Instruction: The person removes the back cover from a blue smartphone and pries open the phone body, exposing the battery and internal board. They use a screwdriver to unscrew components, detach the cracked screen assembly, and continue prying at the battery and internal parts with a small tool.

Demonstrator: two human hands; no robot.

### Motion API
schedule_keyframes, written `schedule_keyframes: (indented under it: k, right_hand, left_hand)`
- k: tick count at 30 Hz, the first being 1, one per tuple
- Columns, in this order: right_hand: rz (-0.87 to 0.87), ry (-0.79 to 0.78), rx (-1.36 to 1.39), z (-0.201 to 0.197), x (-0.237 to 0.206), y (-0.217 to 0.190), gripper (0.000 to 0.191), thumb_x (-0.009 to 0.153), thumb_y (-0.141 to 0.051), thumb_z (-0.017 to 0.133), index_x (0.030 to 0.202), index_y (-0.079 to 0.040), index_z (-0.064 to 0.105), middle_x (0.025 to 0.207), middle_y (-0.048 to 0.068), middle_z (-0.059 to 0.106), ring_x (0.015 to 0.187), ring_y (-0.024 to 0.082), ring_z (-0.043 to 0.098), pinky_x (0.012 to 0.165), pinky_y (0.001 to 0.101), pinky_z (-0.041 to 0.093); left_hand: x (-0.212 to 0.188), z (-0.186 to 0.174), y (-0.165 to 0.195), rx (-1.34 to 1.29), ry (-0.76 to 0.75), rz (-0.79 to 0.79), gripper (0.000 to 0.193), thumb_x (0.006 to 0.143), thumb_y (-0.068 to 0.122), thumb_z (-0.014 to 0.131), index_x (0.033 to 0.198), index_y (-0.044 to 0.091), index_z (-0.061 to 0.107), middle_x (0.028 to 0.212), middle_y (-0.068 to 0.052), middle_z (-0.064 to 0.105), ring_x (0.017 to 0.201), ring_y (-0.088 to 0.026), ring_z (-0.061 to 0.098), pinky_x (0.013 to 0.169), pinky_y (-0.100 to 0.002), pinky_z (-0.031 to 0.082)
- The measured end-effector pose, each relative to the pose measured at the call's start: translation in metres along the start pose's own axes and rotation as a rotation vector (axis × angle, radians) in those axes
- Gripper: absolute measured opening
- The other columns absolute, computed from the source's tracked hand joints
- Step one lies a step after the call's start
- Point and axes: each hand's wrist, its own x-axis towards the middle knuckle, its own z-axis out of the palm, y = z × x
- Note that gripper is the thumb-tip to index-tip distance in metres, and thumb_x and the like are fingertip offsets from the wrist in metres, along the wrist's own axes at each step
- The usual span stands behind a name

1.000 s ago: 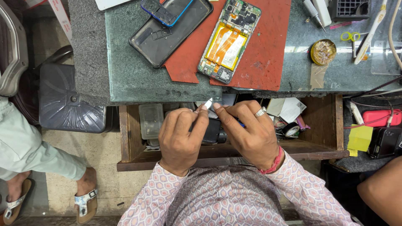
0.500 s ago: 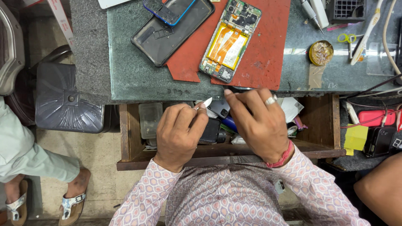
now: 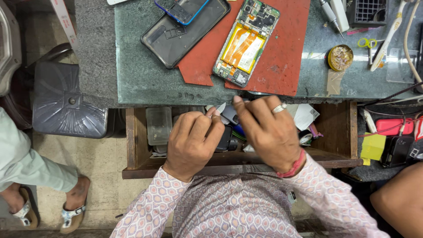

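Both my hands work over an open wooden drawer (image 3: 132, 141) under the bench edge. My left hand (image 3: 191, 143) is curled around a small black device (image 3: 227, 140), and a white pointed tip (image 3: 220, 108) shows at its fingertips. My right hand (image 3: 266, 132), with a ring and a red wrist thread, arches over from the right. Its fingers close on a grey piece (image 3: 230, 113) just above the black device. The palms hide what lies beneath them.
On the green bench top lies a red mat (image 3: 282, 66) with an opened phone (image 3: 246, 42). A black back cover (image 3: 174, 39), a blue-framed phone (image 3: 183, 9) and a round tin (image 3: 340, 57) are nearby. A dark stool (image 3: 68, 105) and another person's sandalled foot (image 3: 72, 207) are at left.
My right hand has lifted and spread, its fingertips moving up towards the bench edge. My left hand stays curled on the black device.
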Motion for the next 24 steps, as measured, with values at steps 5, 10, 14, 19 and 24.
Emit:
schedule_keyframes:
  k: [5, 10, 14, 19, 24]
  right_hand:
    - [-0.054, 0.011, 0.092, -0.0042, -0.0034, -0.0048, 0.037, 0.087, -0.001, 0.072, 0.123, 0.006, 0.069, 0.097, 0.009, 0.061, 0.084, 0.023, 0.057, 0.069, 0.0358, 0.049]
    - [-0.027, -0.017, 0.106, -0.0006, -0.0034, -0.0078, 0.043, 0.082, -0.002, 0.071, 0.124, 0.005, 0.07, 0.096, 0.008, 0.061, 0.084, 0.024, 0.058, 0.071, 0.0358, 0.051]
    - [-0.059, -0.006, 0.118, -0.0018, -0.0019, -0.0062, 0.042, 0.082, -0.002, 0.07, 0.123, 0.006, 0.069, 0.1, 0.009, 0.062, 0.086, 0.025, 0.058, 0.074, 0.0362, 0.052]
    - [-0.052, -0.043, 0.093, -0.0042, -0.0001, -0.007, 0.04, 0.083, -0.003, 0.07, 0.123, 0.005, 0.07, 0.095, 0.008, 0.06, 0.086, 0.024, 0.058, 0.073, 0.0359, 0.051]
    - [-0.106, -0.044, 0.05, -0.004, -0.0021, -0.0029, 0.043, 0.083, -0.004, 0.069, 0.124, 0.009, 0.069, 0.097, 0.009, 0.061, 0.087, 0.024, 0.058, 0.074, 0.0358, 0.052]
  left_hand:
    - [0.0, 0.0007, 0.0005, -0.009, 0.01, -0.012, 0.01, 0.095, -0.002, 0.078, 0.094, 0.003, 0.07, 0.088, -0.004, 0.049, 0.087, -0.021, 0.057, 0.072, -0.036, 0.052]
    - [-0.0021, 0.001, -0.0008, -0.033, -0.018, -0.031, 0.009, 0.093, -0.001, 0.077, 0.098, 0.003, 0.071, 0.089, -0.004, 0.051, 0.088, -0.021, 0.058, 0.072, -0.035, 0.052]
    - [-0.0011, 0.0022, 0.0002, -0.028, 0.009, -0.039, 0.009, 0.095, -0.001, 0.077, 0.097, 0.004, 0.07, 0.089, -0.004, 0.05, 0.089, -0.021, 0.058, 0.073, -0.036, 0.052]
    - [-0.0013, 0.0007, 0.001, -0.052, -0.011, -0.045, 0.009, 0.092, -0.001, 0.077, 0.098, 0.003, 0.071, 0.089, -0.004, 0.052, 0.088, -0.021, 0.059, 0.073, -0.036, 0.052]
    - [-0.0003, 0.0026, 0.0027, -0.05, 0.006, -0.056, 0.01, 0.094, -0.001, 0.079, 0.097, 0.003, 0.071, 0.087, -0.004, 0.05, 0.087, -0.021, 0.058, 0.072, -0.036, 0.052]
